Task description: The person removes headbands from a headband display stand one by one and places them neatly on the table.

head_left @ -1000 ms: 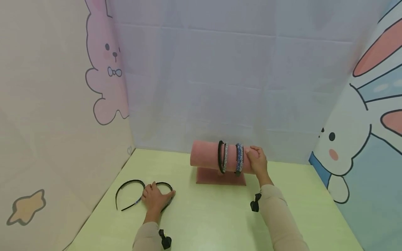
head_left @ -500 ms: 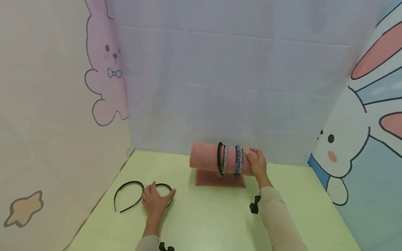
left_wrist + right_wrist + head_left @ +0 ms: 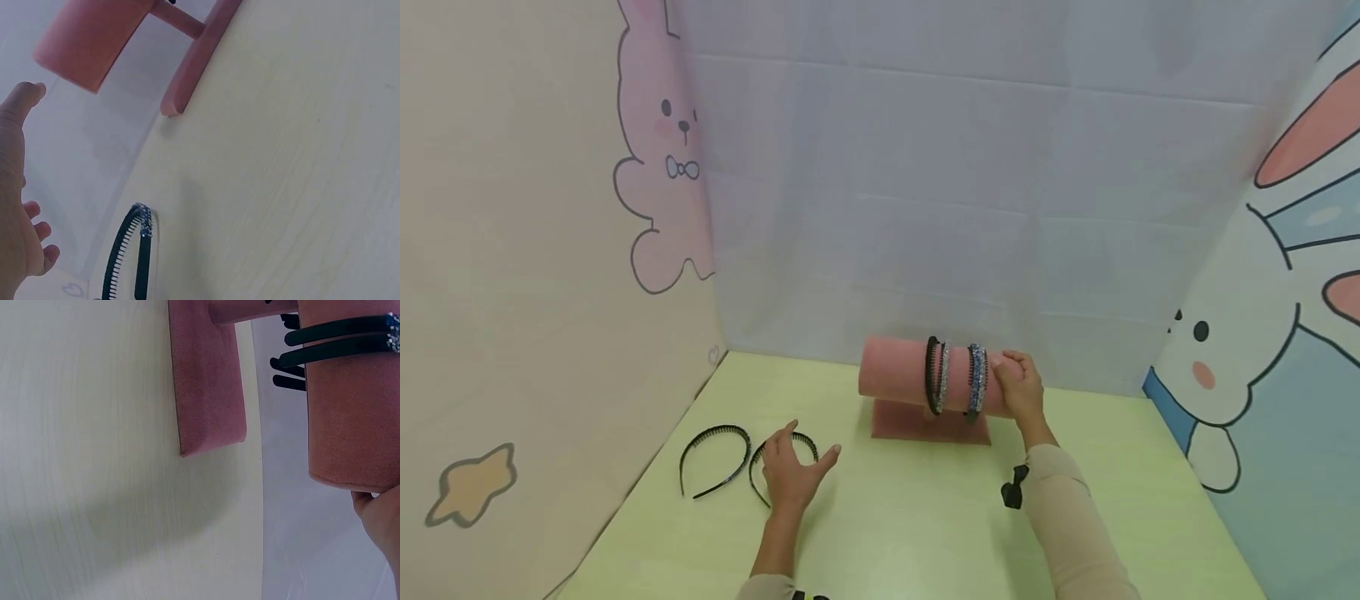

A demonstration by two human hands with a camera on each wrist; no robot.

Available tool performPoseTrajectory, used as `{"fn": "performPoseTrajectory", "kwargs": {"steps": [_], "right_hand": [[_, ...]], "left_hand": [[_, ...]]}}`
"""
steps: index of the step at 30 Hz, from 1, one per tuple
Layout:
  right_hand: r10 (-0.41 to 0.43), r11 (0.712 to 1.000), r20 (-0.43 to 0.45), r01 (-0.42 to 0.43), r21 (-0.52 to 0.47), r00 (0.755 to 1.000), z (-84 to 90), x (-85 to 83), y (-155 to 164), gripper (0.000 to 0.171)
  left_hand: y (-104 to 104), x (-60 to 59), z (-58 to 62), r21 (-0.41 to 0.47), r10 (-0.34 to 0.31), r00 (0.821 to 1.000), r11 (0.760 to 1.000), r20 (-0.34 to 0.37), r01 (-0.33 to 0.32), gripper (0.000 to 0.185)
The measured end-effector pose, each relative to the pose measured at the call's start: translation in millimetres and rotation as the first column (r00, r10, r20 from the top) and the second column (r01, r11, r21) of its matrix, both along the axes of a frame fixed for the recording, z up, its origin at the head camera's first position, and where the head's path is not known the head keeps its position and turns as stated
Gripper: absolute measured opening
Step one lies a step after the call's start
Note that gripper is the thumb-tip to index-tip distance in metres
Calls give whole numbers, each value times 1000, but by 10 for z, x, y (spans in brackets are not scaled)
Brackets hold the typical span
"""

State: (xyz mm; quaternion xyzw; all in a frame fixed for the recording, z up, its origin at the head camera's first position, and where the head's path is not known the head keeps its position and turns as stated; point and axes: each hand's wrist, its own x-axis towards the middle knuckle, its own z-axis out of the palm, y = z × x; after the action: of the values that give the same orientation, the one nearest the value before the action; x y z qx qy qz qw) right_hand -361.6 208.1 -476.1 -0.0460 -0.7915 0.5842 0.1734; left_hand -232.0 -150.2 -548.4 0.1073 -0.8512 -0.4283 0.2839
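Note:
A pink velvet roll stand [image 3: 895, 375] stands at the back of the pale green table [image 3: 910, 525], with a black-and-silver headband [image 3: 936, 377] and a blue sparkly headband [image 3: 976, 382] round it. My right hand [image 3: 1018, 385] grips the roll's right end; the right wrist view shows the roll [image 3: 350, 412] and its base [image 3: 206, 375]. My left hand [image 3: 797, 468] hovers with fingers spread over a black toothed headband [image 3: 760, 454] lying flat. A second black headband [image 3: 715, 430] lies further left. In the left wrist view the open hand [image 3: 15, 206] is apart from a headband [image 3: 125, 253].
Cartoon rabbit backdrop panels [image 3: 550, 250] wall in the table on the left, back and right. A black clip [image 3: 1013, 487] sits on my right sleeve. Bare table surface stretches between the two arms and in front of the stand's base [image 3: 928, 429].
My left hand has lifted off the headband it lay on and shifted a little right, fingers spreading. The right hand keeps its hold on the roll.

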Motion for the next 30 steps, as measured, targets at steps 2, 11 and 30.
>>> {"fn": "performPoseTrajectory", "kwargs": {"steps": [2, 11, 30], "right_hand": [[-8, 1000, 1, 8, 3, 1000, -5, 4, -1, 39], [19, 1000, -1, -19, 4, 1000, 45, 17, -2, 40], [30, 999, 24, -30, -31, 999, 31, 4, 4, 41]], "left_hand": [[43, 12, 42, 14, -21, 1000, 1000, -8, 21, 85], [236, -21, 257, 35, -135, 984, 990, -120, 140, 80], [594, -330, 628, -80, -351, 916, 936, -194, 342, 67]]}}
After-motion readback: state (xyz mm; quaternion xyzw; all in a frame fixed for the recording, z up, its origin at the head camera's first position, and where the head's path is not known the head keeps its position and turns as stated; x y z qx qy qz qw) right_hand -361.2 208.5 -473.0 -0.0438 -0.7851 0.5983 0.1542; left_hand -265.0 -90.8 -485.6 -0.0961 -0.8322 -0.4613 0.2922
